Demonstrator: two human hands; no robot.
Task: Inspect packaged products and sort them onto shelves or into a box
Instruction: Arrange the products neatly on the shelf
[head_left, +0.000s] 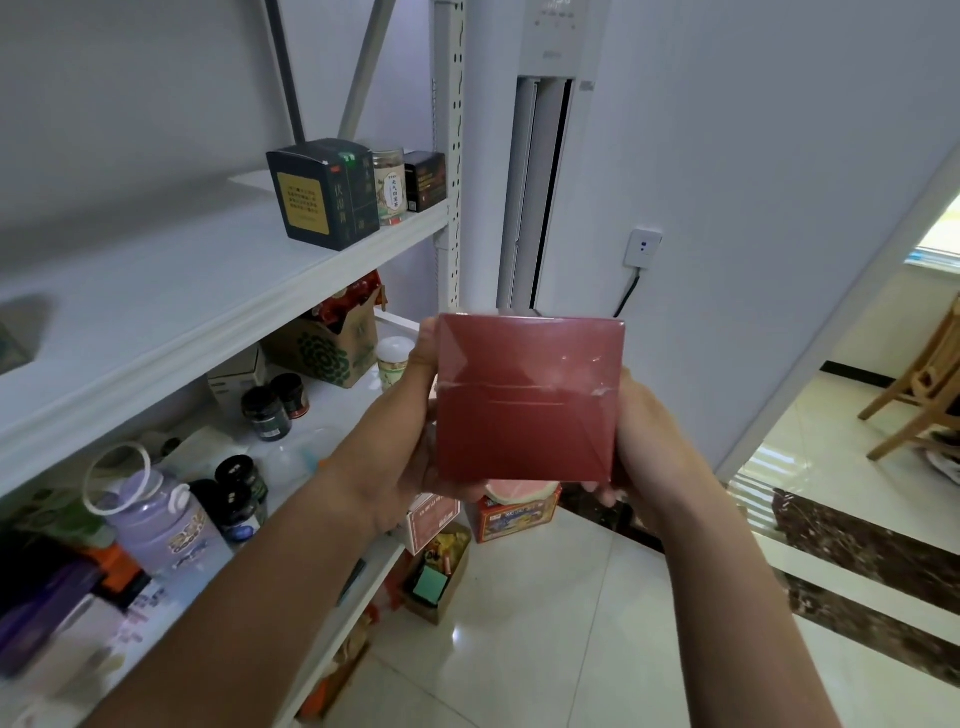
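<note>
Carton (530, 400), red, film-wrapped, plain face showing: left hand (410, 431) and right hand (641, 441) each grip a side, fingers mostly hidden behind it.

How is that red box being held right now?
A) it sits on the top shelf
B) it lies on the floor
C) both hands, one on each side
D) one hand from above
C: the left hand and the right hand grip opposite sides of the red box, held up in the air.
</note>
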